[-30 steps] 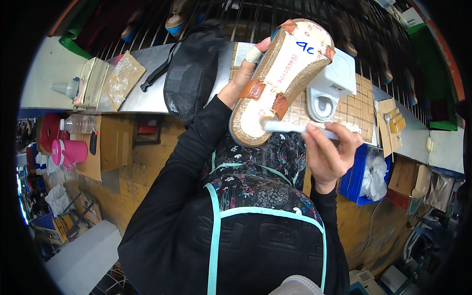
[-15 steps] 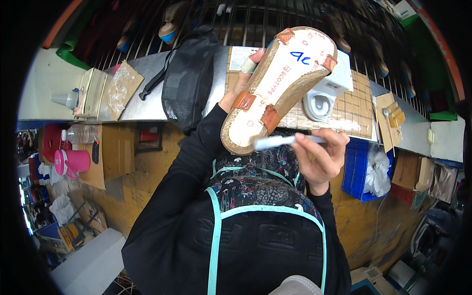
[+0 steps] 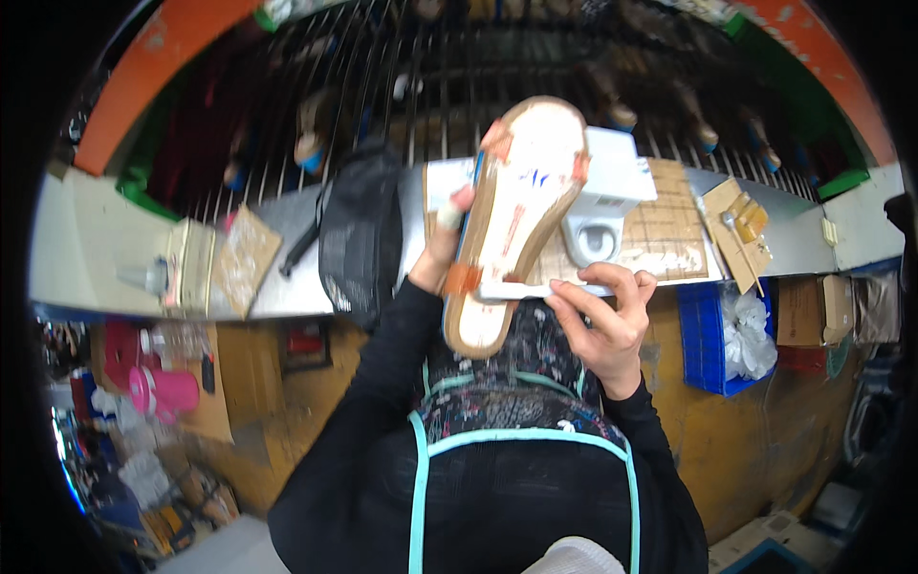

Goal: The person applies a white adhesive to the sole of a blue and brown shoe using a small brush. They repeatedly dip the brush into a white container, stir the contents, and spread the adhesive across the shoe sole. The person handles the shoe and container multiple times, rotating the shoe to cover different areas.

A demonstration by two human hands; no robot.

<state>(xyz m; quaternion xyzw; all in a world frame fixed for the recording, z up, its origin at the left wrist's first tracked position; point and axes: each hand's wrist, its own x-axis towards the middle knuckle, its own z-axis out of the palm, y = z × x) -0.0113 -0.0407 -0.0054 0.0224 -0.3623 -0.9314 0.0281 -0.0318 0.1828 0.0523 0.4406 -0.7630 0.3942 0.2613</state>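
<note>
My left hand (image 3: 442, 251), a thumb wrapped in pale tape, grips the left edge of a sandal sole (image 3: 516, 206). Its pale underside faces up, with red print and a blue handwritten mark. Tan strap ends fold over its rim, among them a brown strap (image 3: 463, 278) beside my left wrist. Between the thumb and fingers of my right hand (image 3: 612, 330) is a slim white brush (image 3: 535, 291), shaped like a toothbrush. The brush head lies over the narrower part of the sole near that strap. Most of my left fingers are hidden beneath the sole.
Behind the sole stands a white device (image 3: 612, 172) with a round cup-like front, on a cardboard-covered metal bench. A black mesh bag (image 3: 361, 234) lies left. Beyond runs a rack of metal bars (image 3: 430, 105) carrying soles. A blue crate (image 3: 700, 340) sits below right, a pink jug (image 3: 164, 392) below left.
The sole has turned more upright and sits lower and farther left. The brush head has shifted from near the sole's bottom end up to the strap ends. Both hands keep their hold.
</note>
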